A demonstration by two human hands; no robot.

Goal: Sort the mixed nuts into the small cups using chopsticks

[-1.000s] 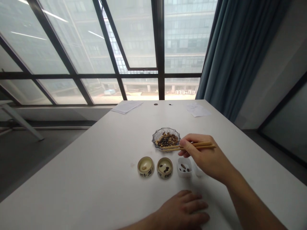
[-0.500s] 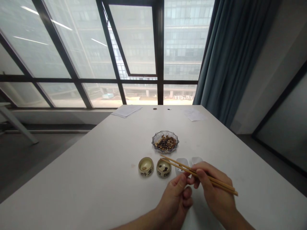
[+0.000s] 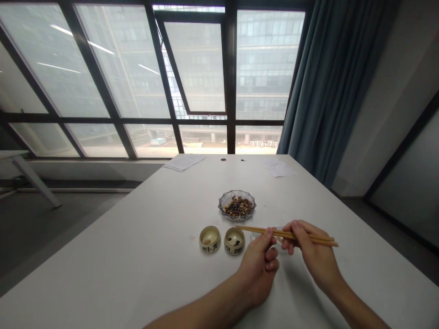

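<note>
Tall grid-framed window point(image 3: 195, 68) fills 12 o'clock, teal curtain point(image 3: 329, 68) at 1 o'clock. White table point(image 3: 103, 228) runs out toward the glass, loose paper sheet point(image 3: 184, 162) at its far edge, 11 o'clock. Mid-table, 12 o'clock from the hands' line: cut-glass dish point(image 3: 237, 205) heaped with mixed seeds. Nearer, at 10 o'clock from the left hand point(image 3: 259, 269), two glazed ceramic cups with dark brush characters: far-left cup point(image 3: 210, 240) holding one pale seed, right cup point(image 3: 234, 241) holding dark seeds. White container point(image 3: 255, 237) mostly hidden behind the left hand's fingertips point(image 3: 270, 233). Wooden chopsticks point(image 3: 260, 231) lie almost level, long axis 9-to-3, tips toward 9 o'clock, just short of the dish's near side. Right hand point(image 3: 315, 251) is nearer the rear end, its fingers point(image 3: 295, 233) closed around the shafts, chopstick tips narrow and carrying nothing visible. Left fingers half-curled beside the shafts, contact impossible to tell from this view
</note>
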